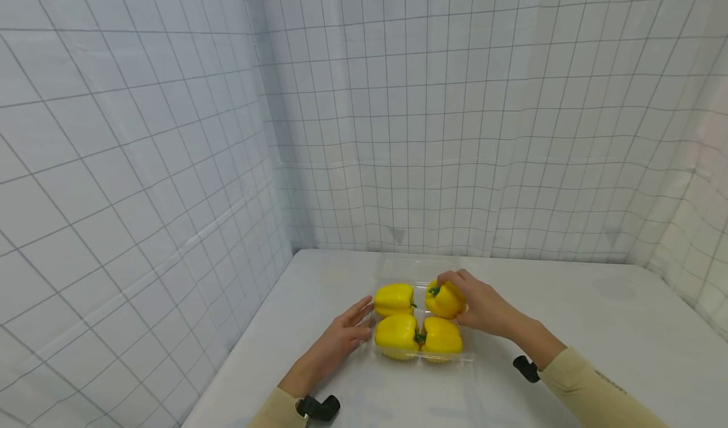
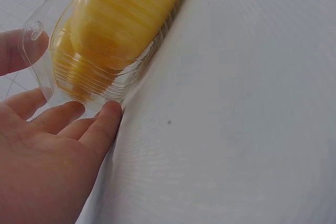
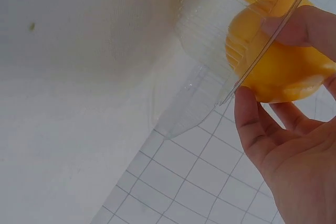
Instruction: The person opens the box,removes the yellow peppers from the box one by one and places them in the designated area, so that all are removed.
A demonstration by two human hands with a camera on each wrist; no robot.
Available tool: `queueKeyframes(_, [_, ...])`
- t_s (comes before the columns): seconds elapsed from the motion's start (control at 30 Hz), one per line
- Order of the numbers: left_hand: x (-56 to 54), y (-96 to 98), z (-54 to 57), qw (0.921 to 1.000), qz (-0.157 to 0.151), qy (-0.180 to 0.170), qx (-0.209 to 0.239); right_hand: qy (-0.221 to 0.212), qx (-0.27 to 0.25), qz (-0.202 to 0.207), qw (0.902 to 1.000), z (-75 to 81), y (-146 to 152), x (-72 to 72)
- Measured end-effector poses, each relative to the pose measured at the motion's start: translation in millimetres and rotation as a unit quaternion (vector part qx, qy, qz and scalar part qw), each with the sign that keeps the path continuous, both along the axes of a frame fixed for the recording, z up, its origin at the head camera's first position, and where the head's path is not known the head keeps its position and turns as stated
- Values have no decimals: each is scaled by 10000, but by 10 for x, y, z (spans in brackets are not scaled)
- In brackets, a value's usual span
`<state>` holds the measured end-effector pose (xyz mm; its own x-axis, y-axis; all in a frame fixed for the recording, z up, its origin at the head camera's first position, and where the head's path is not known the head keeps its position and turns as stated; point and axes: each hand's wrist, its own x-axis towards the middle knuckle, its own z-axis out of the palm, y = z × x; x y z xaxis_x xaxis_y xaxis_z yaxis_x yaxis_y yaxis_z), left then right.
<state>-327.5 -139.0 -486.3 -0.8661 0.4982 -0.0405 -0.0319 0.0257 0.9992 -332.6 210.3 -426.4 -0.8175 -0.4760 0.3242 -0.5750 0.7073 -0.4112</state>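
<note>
A loose-fingered left hand (image 1: 340, 338) touches a ribbed clear-plastic box (image 3: 207, 40) while the right hand (image 1: 480, 305) grips a glossy yellow bell pepper (image 1: 443, 303) near its rim.

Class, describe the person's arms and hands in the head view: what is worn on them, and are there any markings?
The left hand and right hand wear no gloves. The left sleeve and right sleeve are pale beige. A small black device shows by the left cuff and another by the right. The right sleeve has a dark marking, too small to read.
</note>
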Motion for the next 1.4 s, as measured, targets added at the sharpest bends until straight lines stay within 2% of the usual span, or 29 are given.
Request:
queueKeyframes(0.2, [11,0,0,10000,-11,-49,21,43,-84,-1,10000,13,29,36])
queueKeyframes(0.63, [-13,-9,3,10000,-50,-27,17,-156,-872,153,9959,69,130,77])
queueKeyframes(0.9, [1,-18,8,10000,-56,22,27,-78,-1147,209,9932,56,209,115])
queueKeyframes(1.23, [19,15,33,10000,-51,-4,25,-11,-1348,-33,9909,37,333,215])
queueKeyframes(1.4, [39,16,41,10000,-25,5,48,-239,-1448,-209,9890,0,410,239])
